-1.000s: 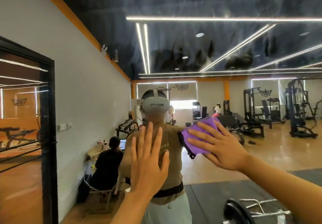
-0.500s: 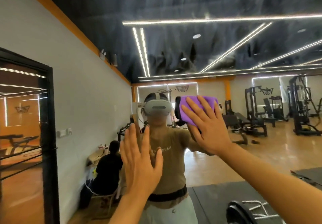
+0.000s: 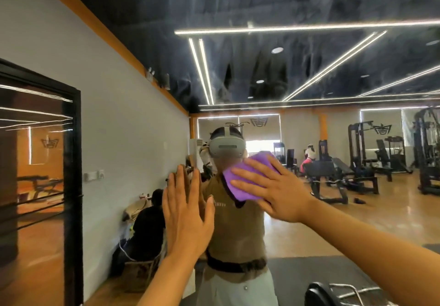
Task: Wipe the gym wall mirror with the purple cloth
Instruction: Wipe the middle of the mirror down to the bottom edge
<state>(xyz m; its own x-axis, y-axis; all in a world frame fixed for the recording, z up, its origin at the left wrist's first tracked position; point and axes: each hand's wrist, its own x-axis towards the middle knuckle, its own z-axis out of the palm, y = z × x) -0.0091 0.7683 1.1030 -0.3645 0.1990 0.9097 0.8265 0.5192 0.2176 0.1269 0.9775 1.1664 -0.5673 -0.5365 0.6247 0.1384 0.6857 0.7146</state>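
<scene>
Gym floor and black ceiling with long light strips fill the mirror (image 3: 309, 72) ahead of me, and streaks smear the glass high up over the dark ceiling reflection. My right hand (image 3: 276, 194) lies flat on the purple cloth (image 3: 240, 182), fingers (image 3: 247, 183) straight and spread wide, pressing it against the glass at about chest-to-chin height of my own reflection. Cloth sits just right of the reflected headset (image 3: 226, 149), its lower corner drooping below my palm. My left hand (image 3: 188, 213) is up too, fingers straight and close together, thumb out to the side, palm toward the glass and meeting its own reflection; it holds nothing. Writing: there is pale lettering on the chest of the reflected tan shirt (image 3: 235, 229), too blurred and half covered to read. A winged emblem shows on the far reflected wall, no words I can make out. Edges now: on my left a black frame (image 3: 71, 186) borders another reflective panel, and a white wall with an orange band runs back from it. Wide stretches of glass lie open above and to the right of the cloth. Low right, a black weight plate (image 3: 319, 293) and metal bars sit near the bottom of the view. Reflected weight machines (image 3: 371, 160) stand well off to the right, and a seated person (image 3: 147, 227) in black sits at lower left.
</scene>
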